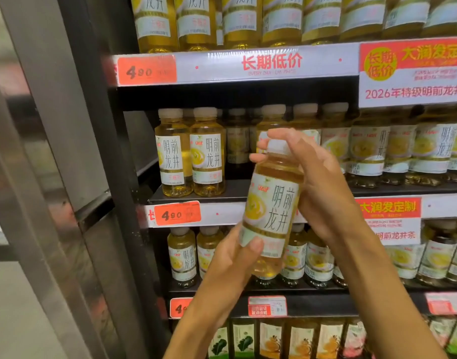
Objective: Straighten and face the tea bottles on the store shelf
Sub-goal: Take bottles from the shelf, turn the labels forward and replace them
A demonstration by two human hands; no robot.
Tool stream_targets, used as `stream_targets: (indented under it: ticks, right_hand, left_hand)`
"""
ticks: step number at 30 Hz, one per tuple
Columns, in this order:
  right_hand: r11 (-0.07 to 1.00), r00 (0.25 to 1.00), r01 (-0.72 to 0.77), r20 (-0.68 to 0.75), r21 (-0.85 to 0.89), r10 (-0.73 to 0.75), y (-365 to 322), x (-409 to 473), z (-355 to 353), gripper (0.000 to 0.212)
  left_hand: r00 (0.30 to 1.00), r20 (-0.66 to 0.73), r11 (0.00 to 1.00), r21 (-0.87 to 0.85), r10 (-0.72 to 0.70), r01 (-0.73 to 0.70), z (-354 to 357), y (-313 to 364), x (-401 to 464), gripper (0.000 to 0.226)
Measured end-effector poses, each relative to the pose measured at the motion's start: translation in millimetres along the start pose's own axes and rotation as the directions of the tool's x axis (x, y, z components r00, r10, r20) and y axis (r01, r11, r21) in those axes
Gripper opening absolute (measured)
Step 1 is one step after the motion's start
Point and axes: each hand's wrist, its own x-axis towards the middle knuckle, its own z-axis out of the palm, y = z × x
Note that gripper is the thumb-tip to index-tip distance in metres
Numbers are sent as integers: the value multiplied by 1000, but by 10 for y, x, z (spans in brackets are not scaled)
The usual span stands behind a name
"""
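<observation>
A bottle [270, 203] is tilted in front of the middle shelf [235, 193], right hand [312, 182] at its cap, left hand [235, 257] under its base. Two bottles [189, 154] stand at the shelf's left end, a row [390, 151] at right.

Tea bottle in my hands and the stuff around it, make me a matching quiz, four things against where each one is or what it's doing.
Things:
1. left hand
2. right hand
3. held tea bottle
4. orange price tag

Places or states:
A. on the shelf edge, under two front-facing bottles
B. tilted, off the shelf, label toward the camera
C. grips the lower part of the bottle
D. wraps around the cap

Pairs: 1-C, 2-D, 3-B, 4-A
</observation>
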Motion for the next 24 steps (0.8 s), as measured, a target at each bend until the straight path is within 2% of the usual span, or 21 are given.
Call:
stream_targets:
  ticks: [3,6,9,12,13,17,20,24]
  right_hand:
    - [988,991,-128,61,84,123,209,-139,-81,28]
    - [971,980,-195,61,136,188,412,-327,-147,26]
    - [962,970,-239,80,128,230,559,-514,-170,28]
    - [966,969,-241,86,93,233,661,-671,-153,26]
    - [968,970,-239,66,71,234,689,-712,-138,25]
    - [950,950,-312,-4,26,312,767,-818,-185,32]
    - [915,914,-402,53,-20,403,818,-880,-349,32]
    - [878,905,-423,57,223,421,864,-1006,-475,34]
  left_hand:
    - [980,119,951,-246,-160,185,5,-123,-164,65]
    - [952,137,911,-282,-273,301,-1,-248,-278,73]
    - [910,25,885,-219,-415,410,-35,-368,-357,77]
    - [897,2,880,-194,-442,433,49,-458,-473,46]
    - [891,-29,876,-200,-453,439,100,-486,-509,42]
    - [877,-123,870,-247,-464,426,216,-591,-635,48]
    - [841,-123,841,-222,-526,494,247,-597,-662,64]
    - [812,-79,803,-226,-579,551,315,-619,-676,66]
